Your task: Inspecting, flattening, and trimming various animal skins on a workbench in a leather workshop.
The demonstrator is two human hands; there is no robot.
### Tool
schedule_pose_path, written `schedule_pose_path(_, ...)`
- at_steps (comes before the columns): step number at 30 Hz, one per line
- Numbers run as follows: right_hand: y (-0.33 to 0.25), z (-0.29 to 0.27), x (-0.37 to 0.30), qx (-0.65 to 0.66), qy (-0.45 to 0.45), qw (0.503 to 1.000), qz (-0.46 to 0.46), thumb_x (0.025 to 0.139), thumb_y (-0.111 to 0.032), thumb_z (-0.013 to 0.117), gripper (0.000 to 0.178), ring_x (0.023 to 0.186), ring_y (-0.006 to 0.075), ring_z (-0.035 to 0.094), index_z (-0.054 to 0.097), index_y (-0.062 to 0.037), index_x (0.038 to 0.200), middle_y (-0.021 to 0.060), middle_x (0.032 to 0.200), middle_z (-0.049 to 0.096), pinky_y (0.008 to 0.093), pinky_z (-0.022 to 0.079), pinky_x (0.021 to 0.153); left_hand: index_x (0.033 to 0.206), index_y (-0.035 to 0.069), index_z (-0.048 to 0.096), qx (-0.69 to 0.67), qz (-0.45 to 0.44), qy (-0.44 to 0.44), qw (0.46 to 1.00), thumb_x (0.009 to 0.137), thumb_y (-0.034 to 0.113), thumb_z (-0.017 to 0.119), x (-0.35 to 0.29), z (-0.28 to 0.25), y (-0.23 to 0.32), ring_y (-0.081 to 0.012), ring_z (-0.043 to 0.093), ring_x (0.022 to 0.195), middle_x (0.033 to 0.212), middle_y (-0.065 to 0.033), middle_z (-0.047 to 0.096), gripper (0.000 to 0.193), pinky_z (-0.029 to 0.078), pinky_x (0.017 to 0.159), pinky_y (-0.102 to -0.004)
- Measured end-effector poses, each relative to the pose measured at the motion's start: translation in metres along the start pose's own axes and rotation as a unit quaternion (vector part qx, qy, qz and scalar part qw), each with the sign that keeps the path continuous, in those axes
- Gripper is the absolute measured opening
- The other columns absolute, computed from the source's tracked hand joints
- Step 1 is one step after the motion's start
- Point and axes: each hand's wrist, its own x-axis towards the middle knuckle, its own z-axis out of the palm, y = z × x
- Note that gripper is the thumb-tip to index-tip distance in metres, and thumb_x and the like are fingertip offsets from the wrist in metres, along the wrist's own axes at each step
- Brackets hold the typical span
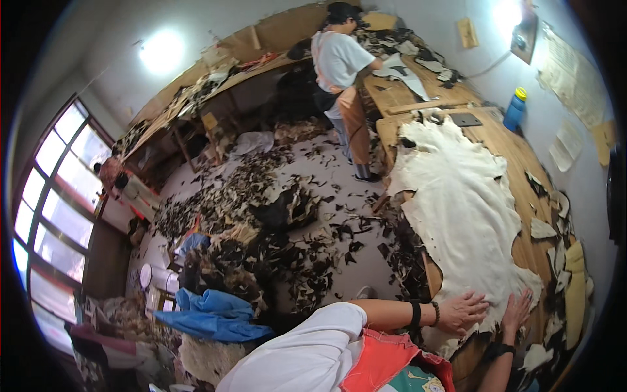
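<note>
A large white hide [464, 202] with an uneven outline lies spread along the wooden table [503, 147]. My left hand [462, 312] rests flat near the hide's closest end, its fingers stretched out to the right. Beside it, my right hand [517, 310] also lies on the hide with its fingers pointing away from me. Neither hand holds anything. Dark edges show here and there along the hide's border.
Hide scraps [542, 228] line the table's right side, near a yellow strip [574, 294]. Farther back are a dark flat device [466, 119] and a blue bottle [515, 110]. A co-worker [343, 78] stands at the far table. Dark offcuts [307, 261] litter the floor beside a blue cloth [212, 313].
</note>
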Motion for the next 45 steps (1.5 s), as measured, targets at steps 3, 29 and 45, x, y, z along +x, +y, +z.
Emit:
schedule_pose_path(3, 0.006, 0.008, 0.006, -0.015, 0.002, 1.000, -0.004, 0.100, -0.047, 0.044, 0.066, 0.149, 0.0274, 0.016, 0.024, -0.0180, 0.155, 0.0051, 0.162, 0.020, 0.0618, 0.017, 0.113, 0.144, 0.007, 0.040, 0.010, 0.002, 0.022, 1.000, 0.076, 0.049, 0.068, 0.003, 0.009, -0.006, -0.0421, 0.018, 0.146, 0.154, -0.0213, 0.031, 0.086, 0.018, 0.115, -0.0582)
schedule_pose_path(29, -0.017, -0.008, 0.005, -0.099, -0.012, 0.995, 0.014, 0.100, -0.055, 0.036, 0.067, 0.146, 0.0298, 0.023, 0.025, -0.0176, 0.154, 0.0075, 0.160, 0.026, 0.0557, 0.017, 0.115, 0.145, 0.008, 0.040, -0.010, -0.008, 0.034, 0.999, 0.083, 0.052, 0.060, -0.019, 0.016, -0.005, -0.0416, 0.017, 0.146, 0.154, -0.0198, 0.030, 0.079, 0.011, 0.117, -0.0591)
schedule_pose_path(45, 0.000, 0.000, 0.009, -0.064, -0.009, 0.998, 0.014, 0.100, -0.053, 0.037, 0.066, 0.145, 0.0332, 0.024, 0.028, -0.0135, 0.153, 0.0108, 0.159, 0.027, 0.0480, 0.019, 0.117, 0.145, 0.008, 0.041, 0.011, 0.000, 0.031, 0.999, 0.084, 0.053, 0.060, -0.016, 0.008, 0.003, -0.0416, 0.018, 0.145, 0.153, -0.0206, 0.031, 0.078, 0.012, 0.117, -0.0579)
